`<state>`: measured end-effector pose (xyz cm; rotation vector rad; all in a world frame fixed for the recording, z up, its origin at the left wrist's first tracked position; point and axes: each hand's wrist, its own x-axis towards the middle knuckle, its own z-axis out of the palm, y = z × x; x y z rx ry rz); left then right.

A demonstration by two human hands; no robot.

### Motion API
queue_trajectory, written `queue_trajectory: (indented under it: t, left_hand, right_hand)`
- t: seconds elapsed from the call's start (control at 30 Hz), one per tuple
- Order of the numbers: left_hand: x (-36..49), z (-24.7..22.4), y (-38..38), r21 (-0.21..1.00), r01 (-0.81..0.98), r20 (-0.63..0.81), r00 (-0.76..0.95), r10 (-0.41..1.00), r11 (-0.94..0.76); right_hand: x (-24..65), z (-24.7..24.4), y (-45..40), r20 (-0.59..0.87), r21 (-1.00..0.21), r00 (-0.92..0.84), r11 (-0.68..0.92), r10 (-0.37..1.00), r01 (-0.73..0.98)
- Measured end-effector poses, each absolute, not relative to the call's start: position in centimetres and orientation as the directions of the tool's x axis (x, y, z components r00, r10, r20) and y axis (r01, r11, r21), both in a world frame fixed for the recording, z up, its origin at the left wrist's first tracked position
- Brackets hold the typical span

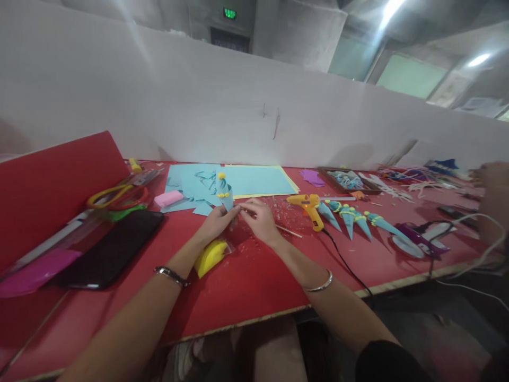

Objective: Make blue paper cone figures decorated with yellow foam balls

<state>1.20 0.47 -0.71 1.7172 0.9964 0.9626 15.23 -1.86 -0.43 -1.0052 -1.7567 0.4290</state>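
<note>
A small blue paper cone (226, 198) with yellow trim and a yellow ball on top stands upright in my left hand (217, 223), whose fingers are wrapped round its lower part. My right hand (258, 218) is beside it, thumb and fingers pinched together close to the left fingertips. Whatever the right fingers pinch is too small to make out. Under the left wrist lies a packet of yellow clay (210, 258). A thin wooden stick (289, 231) rests on the red table (254, 286) just right of the right hand.
Blue sheets (258, 180) and paper scraps lie behind the hands. To the right are a yellow glue gun (312, 208) with a black cord, several blue cones (348, 220) and a tray (371, 187). A black phone (115, 249), scissors (109, 197) and pink packet (40, 271) sit left.
</note>
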Motion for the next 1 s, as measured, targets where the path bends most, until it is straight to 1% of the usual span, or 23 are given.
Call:
queue_trajectory:
  t: [0.3, 0.43, 0.5, 0.77, 0.9, 1.0]
  left_hand:
    - [1.14, -0.56, 0.52, 0.940, 0.197, 0.194, 0.364, 0.911, -0.279]
    - [1.14, -0.49, 0.46, 0.940, 0.193, 0.195, 0.373, 0.907, -0.282]
    - [1.14, -0.46, 0.44, 0.940, 0.192, 0.197, 0.374, 0.906, -0.283]
    - [1.30, -0.35, 0.24, 0.950, 0.159, 0.202, 0.350, 0.915, -0.270]
    - [1.27, -0.73, 0.43, 0.949, 0.170, 0.193, 0.352, 0.916, -0.265]
    - [1.17, -1.04, 0.63, 0.946, 0.184, 0.187, 0.357, 0.915, -0.266]
  right_hand:
    - [15.29, -0.54, -1.72, 0.575, -0.756, -0.032, 0.546, 0.817, 0.361]
    - [15.28, -0.64, -1.64, 0.452, -0.864, -0.001, 0.438, 0.892, 0.248]
    - [15.25, -0.57, -1.68, 0.415, -0.891, 0.000, 0.406, 0.910, 0.201]
    - [15.17, -0.99, -1.25, 0.391, -0.920, 0.030, 0.389, 0.920, 0.056]
    - [15.11, -1.26, -0.93, 0.364, -0.931, 0.082, 0.366, 0.928, -0.008]
    - [15.19, -1.15, -1.04, 0.340, -0.940, 0.083, 0.341, 0.937, 0.003]
